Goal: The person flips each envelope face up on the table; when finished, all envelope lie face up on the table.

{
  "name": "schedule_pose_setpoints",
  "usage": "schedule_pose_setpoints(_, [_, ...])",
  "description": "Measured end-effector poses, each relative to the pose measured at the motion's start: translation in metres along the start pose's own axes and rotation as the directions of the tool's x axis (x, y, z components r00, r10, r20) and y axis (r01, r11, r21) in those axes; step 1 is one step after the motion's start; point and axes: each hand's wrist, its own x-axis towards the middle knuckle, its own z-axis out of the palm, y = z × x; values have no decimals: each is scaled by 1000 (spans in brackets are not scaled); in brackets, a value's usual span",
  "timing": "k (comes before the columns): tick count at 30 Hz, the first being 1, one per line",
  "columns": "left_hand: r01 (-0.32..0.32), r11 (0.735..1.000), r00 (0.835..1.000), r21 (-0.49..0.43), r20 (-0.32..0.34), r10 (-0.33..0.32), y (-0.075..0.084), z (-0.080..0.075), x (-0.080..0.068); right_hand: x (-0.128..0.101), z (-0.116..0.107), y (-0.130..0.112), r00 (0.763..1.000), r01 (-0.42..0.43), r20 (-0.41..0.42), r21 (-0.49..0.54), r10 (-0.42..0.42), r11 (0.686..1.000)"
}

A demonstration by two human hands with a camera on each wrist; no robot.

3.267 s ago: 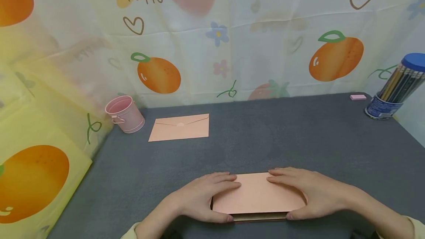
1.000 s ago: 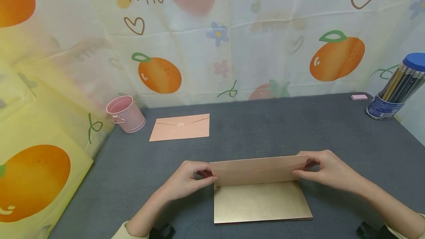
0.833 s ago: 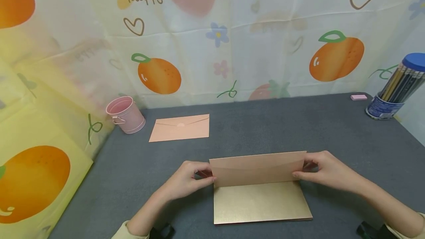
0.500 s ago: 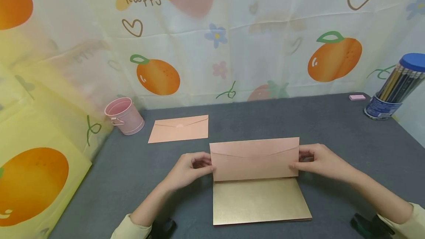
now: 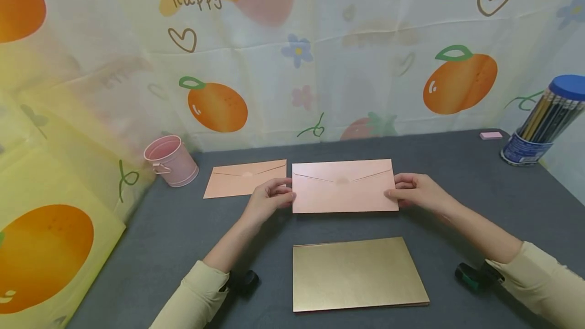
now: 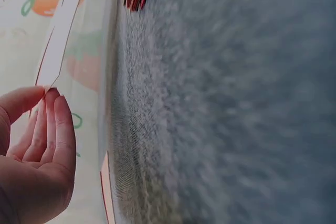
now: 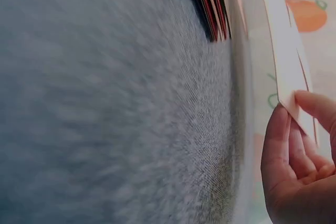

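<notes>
Between left hand point(image 5: 269, 198) and right hand point(image 5: 413, 192), each pinching one short end, the pink envelope point(image 5: 344, 187) now hangs lifted off the gold stack point(image 5: 358, 273) and carried forward, flap side up, beside the second envelope point(image 5: 247, 178).

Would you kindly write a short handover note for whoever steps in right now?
Left hand pinches the left end of the pink envelope; right hand pinches its right end.
The envelope is held off the grey table, flap side up, beside a second pink envelope that lies flat near the pink bucket.
The stack topped by a gold envelope lies nearer the person.
Done: one envelope laid out, another taken up.
Left: probably set it down; the stack remains.
</notes>
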Motion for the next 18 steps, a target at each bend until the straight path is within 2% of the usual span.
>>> schedule_pose_setpoints(9, [33,999,996,-30,-79,-35,-7,4,24,30,2,1,997,-80,-19,10,80,997])
schedule_pose_setpoints(14, [42,998,995,-38,-91,-46,-11,1,37,43,1,-3,995,-98,-1,5,98,995])
schedule_pose_setpoints(18, [49,997,994,-53,-96,-54,-12,0,41,51,2,-6,995,-104,0,5,104,995])
